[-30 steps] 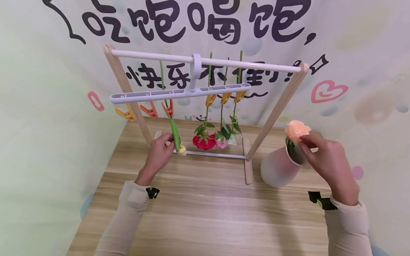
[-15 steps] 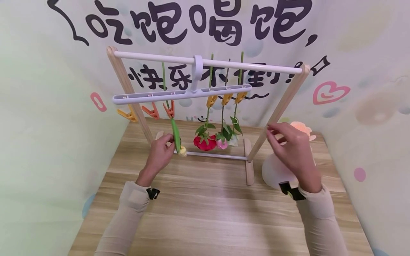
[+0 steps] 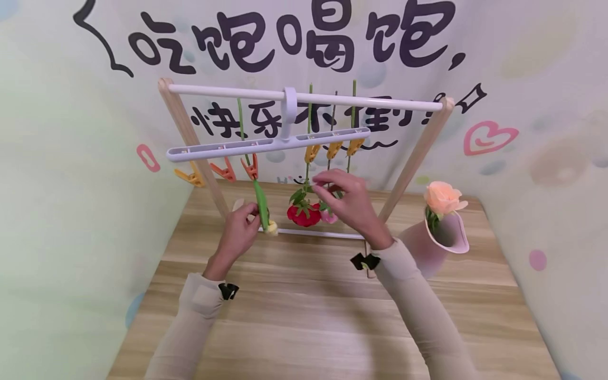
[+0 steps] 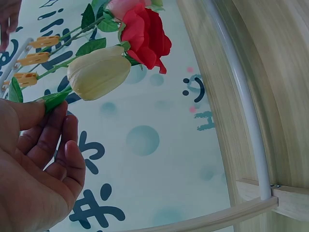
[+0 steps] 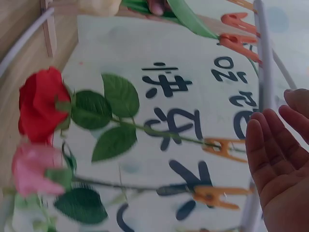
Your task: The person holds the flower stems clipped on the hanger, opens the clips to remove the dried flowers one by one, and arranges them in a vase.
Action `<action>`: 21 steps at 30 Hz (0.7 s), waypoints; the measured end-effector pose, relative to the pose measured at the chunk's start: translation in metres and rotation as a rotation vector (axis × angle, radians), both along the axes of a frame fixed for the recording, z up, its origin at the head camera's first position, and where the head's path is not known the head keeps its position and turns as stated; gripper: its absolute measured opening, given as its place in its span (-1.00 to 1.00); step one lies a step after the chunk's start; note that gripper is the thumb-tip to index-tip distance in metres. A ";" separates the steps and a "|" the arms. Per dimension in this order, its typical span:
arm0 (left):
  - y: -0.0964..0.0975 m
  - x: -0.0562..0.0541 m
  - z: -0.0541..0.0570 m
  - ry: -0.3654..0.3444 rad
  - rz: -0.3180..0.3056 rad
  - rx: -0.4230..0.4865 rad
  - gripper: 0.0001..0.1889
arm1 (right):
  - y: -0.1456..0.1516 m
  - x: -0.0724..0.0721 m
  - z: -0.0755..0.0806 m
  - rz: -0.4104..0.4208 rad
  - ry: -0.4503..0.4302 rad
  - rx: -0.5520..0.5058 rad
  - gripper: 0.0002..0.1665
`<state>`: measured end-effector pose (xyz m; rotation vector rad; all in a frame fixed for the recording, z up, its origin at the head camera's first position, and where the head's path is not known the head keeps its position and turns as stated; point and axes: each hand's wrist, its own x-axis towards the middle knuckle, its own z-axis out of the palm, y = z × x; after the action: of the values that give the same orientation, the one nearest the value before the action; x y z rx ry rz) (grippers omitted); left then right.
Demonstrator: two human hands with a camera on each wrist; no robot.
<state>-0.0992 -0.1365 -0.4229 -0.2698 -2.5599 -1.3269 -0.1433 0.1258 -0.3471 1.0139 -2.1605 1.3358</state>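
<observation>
A pale yellow tulip [image 4: 99, 73] hangs head down from an orange-red clip [image 3: 250, 168] on the lilac hanger [image 3: 228, 149]. My left hand [image 3: 241, 227] pinches its green leaf [image 4: 56, 100] between thumb and fingers, just above the bloom. My right hand [image 3: 349, 203] is in the air in front of the hanging flowers, fingers loosely bent and holding nothing. Beside it hang a red rose [image 5: 42, 104] and a pink rose [image 5: 36, 166], their stems in yellow-orange clips [image 5: 224, 149]. In the head view, the right hand covers part of the pink rose and hides the white flower.
The hanger hooks over the white rod [image 3: 380, 101] of a wooden stand [image 3: 418, 153] on the wood-grain table [image 3: 285, 316]. At the left end are an unused yellow clip [image 3: 190, 176] and red clip [image 3: 225, 170]. A vase [image 3: 459, 244] at right holds a peach rose [image 3: 444, 197].
My right hand has let go of the peach rose, now in the vase, and moved left to the hanging flowers. The left hand stays at the tulip.
</observation>
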 end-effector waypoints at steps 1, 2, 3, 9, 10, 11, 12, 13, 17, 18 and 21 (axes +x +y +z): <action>0.000 0.000 0.000 0.001 0.003 0.004 -0.90 | -0.008 -0.003 -0.001 0.019 -0.017 -0.006 -0.82; 0.000 0.001 -0.001 0.003 0.004 0.005 -0.90 | -0.015 -0.005 -0.002 0.035 -0.031 -0.012 -0.81; -0.001 0.001 -0.001 0.005 0.007 0.005 -0.91 | -0.022 -0.008 -0.003 0.047 -0.044 -0.018 -0.79; 0.001 0.001 -0.002 0.016 -0.001 0.004 -0.91 | -0.056 -0.018 -0.007 0.080 -0.089 -0.058 -0.66; 0.001 0.001 -0.002 0.015 -0.006 0.003 -0.91 | -0.060 -0.019 -0.007 0.082 -0.095 -0.065 -0.64; 0.001 0.001 -0.003 0.014 -0.009 0.005 -0.90 | -0.064 -0.020 -0.007 0.085 -0.101 -0.070 -0.61; 0.001 0.000 -0.003 0.013 -0.011 0.005 -0.90 | -0.068 -0.022 -0.007 0.085 -0.105 -0.073 -0.59; 0.001 0.000 -0.003 0.012 -0.012 0.005 -0.90 | -0.072 -0.023 -0.007 0.089 -0.110 -0.079 -0.58; 0.001 0.000 -0.002 0.017 -0.015 0.004 -0.90 | -0.087 -0.027 -0.005 0.099 -0.105 -0.109 -0.56; 0.001 0.000 -0.002 0.019 -0.016 0.002 -0.91 | -0.090 -0.027 -0.004 0.101 -0.102 -0.117 -0.56; 0.003 0.000 -0.001 0.026 -0.024 0.000 -0.91 | -0.098 -0.028 -0.003 0.101 -0.082 -0.138 -0.57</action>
<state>-0.0990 -0.1338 -0.4240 -0.3164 -2.5429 -1.3229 -0.1715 0.0277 -0.3506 1.0431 -2.0662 1.5753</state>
